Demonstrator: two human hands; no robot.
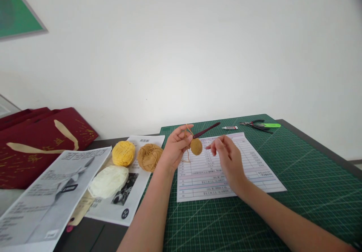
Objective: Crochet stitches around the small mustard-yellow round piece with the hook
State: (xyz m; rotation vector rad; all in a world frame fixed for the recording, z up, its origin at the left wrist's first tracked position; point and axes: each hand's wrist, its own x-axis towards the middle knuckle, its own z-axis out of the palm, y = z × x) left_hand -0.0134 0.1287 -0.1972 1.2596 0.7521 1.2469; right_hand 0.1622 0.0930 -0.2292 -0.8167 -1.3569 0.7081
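Note:
My left hand (177,146) is curled around a crochet hook with a dark red handle (206,130), and a tan yarn strand (187,154) runs through its fingers. A small ochre crocheted ball (196,146) sits just beyond those fingertips, seemingly on the hook. My right hand (227,157) hovers close by with its fingers bunched, not touching the ball, and nothing shows in them. Both hands are above a printed table sheet (203,180). To the left lie a yellow yarn ball (123,153), a tan yarn ball (149,157) and a cream yarn ball (108,182).
A green cutting mat (311,191) lies on a dark table (93,233). Pliers with green handles (256,125) and a small tube (229,127) lie at its far edge. Printed sheets (48,199) and a dark red paper bag (39,146) are at the left.

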